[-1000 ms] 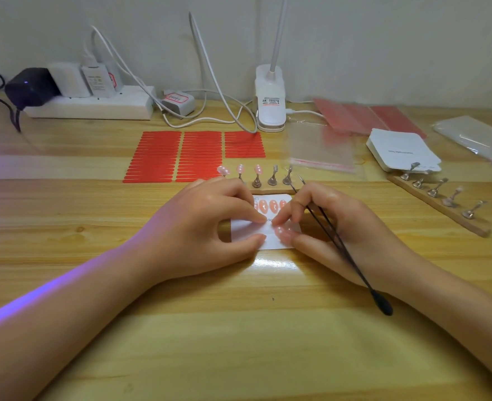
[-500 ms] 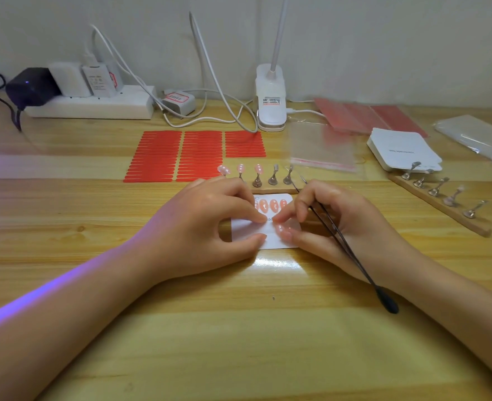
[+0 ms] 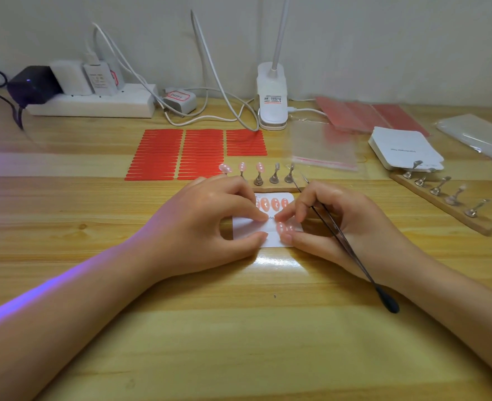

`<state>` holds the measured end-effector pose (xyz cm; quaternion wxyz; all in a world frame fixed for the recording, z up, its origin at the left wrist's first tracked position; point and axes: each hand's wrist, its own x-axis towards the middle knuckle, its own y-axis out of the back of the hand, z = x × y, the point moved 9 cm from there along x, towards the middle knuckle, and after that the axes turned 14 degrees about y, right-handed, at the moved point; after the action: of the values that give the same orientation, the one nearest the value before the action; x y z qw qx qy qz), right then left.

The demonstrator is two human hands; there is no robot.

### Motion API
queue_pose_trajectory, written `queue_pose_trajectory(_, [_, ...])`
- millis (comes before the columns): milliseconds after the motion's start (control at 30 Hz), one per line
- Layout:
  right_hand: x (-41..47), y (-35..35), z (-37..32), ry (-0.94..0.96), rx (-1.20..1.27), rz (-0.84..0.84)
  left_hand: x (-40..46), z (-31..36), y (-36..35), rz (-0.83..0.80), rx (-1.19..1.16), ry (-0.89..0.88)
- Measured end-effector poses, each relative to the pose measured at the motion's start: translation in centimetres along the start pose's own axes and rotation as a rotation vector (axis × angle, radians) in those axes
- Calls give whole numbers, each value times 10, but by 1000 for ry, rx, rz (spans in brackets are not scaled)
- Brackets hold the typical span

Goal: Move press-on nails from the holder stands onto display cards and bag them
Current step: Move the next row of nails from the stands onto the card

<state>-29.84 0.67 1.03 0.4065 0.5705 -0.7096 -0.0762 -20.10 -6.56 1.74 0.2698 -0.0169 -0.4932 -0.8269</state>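
The display card (image 3: pixel 249 231) lies flat on the table (image 3: pixel 239 328), pink nails (image 3: pixel 274 203) along its top. The left hand (image 3: pixel 201 224) pins it with curled fingertips. The right hand (image 3: pixel 346 224) grips black tweezers (image 3: pixel 352 250), fingertips pressing a nail (image 3: pixel 281 227) onto the card. The holder stand (image 3: pixel 273 180) sits just behind.

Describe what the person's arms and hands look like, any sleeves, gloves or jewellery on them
Both forearms are bare as far as the frame shows: no sleeves in view. The left hand and the right hand wear no gloves, and no rings, watch or bracelets show on fingers or wrists. Fingernails look short and unpainted where visible. A streak of purple light runs along the left forearm's outer edge.
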Motion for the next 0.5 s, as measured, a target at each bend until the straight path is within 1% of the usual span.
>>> queue_pose_trajectory(233, [0, 4, -4, 4, -31, 38, 0, 0, 0, -2, -3, 5])
queue_pose_trajectory(333, [0, 16, -9, 23, -34, 177, 0, -1, 1, 0, -13, 14])
queue_pose_trajectory(400, [-4, 27, -7, -23, 54, 305, -1, -2, 1, 1, -12, 19])
queue_pose_trajectory(433, [-6, 31, -6, -42, 81, 335, -1, -2, 1, -1, -10, 20])
queue_pose_trajectory(500, [-6, 32, -10, -41, 59, 296, 0, -2, 0, -2, -9, 21])
